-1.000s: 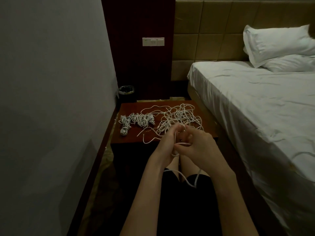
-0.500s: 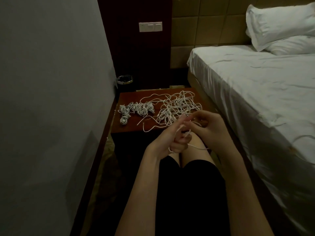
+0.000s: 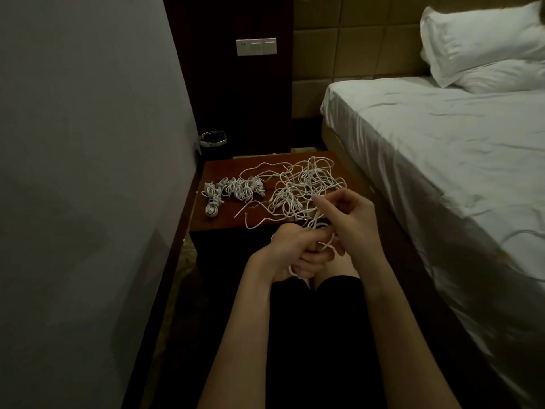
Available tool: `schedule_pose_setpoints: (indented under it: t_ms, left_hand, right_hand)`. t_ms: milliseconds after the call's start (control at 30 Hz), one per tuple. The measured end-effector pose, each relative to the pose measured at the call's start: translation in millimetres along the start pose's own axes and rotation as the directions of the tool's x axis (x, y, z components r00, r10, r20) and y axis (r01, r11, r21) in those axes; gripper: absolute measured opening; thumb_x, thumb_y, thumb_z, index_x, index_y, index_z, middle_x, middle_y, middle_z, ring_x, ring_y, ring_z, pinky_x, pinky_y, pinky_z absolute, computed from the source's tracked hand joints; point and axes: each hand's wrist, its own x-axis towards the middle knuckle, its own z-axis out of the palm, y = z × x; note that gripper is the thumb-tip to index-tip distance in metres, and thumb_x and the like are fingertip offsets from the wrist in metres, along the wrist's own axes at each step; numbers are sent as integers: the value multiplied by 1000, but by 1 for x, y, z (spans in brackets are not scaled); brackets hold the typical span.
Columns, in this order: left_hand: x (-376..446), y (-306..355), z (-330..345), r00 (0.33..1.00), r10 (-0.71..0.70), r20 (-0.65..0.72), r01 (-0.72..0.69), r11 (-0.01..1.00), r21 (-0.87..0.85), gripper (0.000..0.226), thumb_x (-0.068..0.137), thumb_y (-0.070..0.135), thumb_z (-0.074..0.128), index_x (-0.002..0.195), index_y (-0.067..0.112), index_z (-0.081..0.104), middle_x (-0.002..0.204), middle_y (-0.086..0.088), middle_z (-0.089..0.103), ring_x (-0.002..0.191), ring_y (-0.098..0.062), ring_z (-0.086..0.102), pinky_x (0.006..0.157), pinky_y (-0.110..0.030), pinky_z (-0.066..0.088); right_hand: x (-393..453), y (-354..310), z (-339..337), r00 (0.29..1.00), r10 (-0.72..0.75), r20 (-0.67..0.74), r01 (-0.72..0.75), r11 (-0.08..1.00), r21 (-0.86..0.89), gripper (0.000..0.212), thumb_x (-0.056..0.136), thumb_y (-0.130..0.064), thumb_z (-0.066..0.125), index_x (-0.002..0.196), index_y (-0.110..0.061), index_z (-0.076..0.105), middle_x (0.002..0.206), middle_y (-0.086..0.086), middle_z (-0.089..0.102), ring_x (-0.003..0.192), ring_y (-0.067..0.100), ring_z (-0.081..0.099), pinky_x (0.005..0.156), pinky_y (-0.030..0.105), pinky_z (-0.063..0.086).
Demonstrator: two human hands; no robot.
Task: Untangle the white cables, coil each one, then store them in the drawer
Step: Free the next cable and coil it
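A loose tangle of white cables [image 3: 303,187] lies on the right half of a reddish-brown nightstand [image 3: 224,219]. Several coiled white cables [image 3: 236,188] sit in a row on its left half. My left hand [image 3: 298,252] is curled round loops of one white cable [image 3: 317,228] just in front of the nightstand's near edge. My right hand [image 3: 345,216] pinches the same cable above the left hand, and the strand runs up into the tangle. No drawer front shows in the dark.
A grey wall [image 3: 88,172] runs close along the left. A bed with white sheets [image 3: 442,160] and pillows [image 3: 483,45] fills the right. A small metal-rimmed bin [image 3: 213,139] stands behind the nightstand. My knees [image 3: 324,278] are below the hands.
My right hand has risen and moved right, drawing the cable round my left hand. The hanging loop below the hands is gone. The camera tilted down, then back up a little.
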Motion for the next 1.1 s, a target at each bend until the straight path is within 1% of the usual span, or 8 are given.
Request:
schedule_pose_setpoints:
  t_ms: [200,300,400,600,767,833,933,1100]
  left_hand:
    - [-3,0,-7,978,119,-169,-148,974,-173,53,100,46,28,81,18,68,42,9,27,32,-1,17,32,-14,13]
    - [0,1,-11,874,192,-447,-287,945,-156,46,105,41,23,97,16,60,45,6,33,33,-3,20,32,-15,18]
    - [6,-3,-9,839,181,-512,-296,943,-151,50,105,43,20,109,13,60,54,4,41,36,-3,27,36,-15,20]
    - [6,-3,-5,807,195,-557,-375,898,-230,53,106,41,22,97,9,63,97,-8,72,92,-16,69,78,-28,53]
    - [2,1,-7,757,160,-634,-553,673,-491,48,105,40,27,68,14,43,49,2,49,63,-17,69,80,-35,49]
    - [-1,3,-10,740,155,-655,-600,592,-538,48,105,41,28,66,16,39,42,6,35,39,-8,50,63,-24,49]
    - [-6,3,-19,733,168,-659,-614,580,-535,47,105,43,26,66,18,36,41,8,27,29,-2,25,29,-13,25]
    - [-4,1,-18,755,159,-637,-559,665,-496,48,105,42,27,65,17,35,43,7,26,29,-2,20,25,-14,16]
  right_hand:
    - [0,7,-7,992,100,77,-101,995,11,9,87,-19,69,85,-11,68,76,4,66,58,2,56,50,12,41]
    - [2,10,-10,993,79,90,-69,992,-107,3,87,-17,69,85,-17,70,80,0,68,63,-3,58,54,9,42]
    - [1,12,-7,993,28,116,-1,974,-228,4,86,-14,71,87,-15,74,79,-4,70,65,-2,60,61,14,43]
    - [-5,26,7,971,93,218,-9,935,-356,14,84,-19,73,76,-30,72,78,-8,69,68,12,65,65,33,56]
    - [-8,30,10,962,127,243,-33,933,-358,19,80,-36,75,71,-20,71,64,-6,68,63,6,64,67,29,52]
    - [-8,23,5,926,170,336,-39,931,-364,21,77,-45,75,72,-26,71,66,-7,69,63,5,65,68,30,53]
    - [-4,9,-8,852,171,496,1,944,-329,2,84,-22,73,83,-21,74,74,-5,70,63,-1,60,62,16,47]
    - [-3,-2,-12,825,144,547,118,902,-415,7,84,-18,73,86,-23,77,76,-4,70,67,8,60,67,26,49]
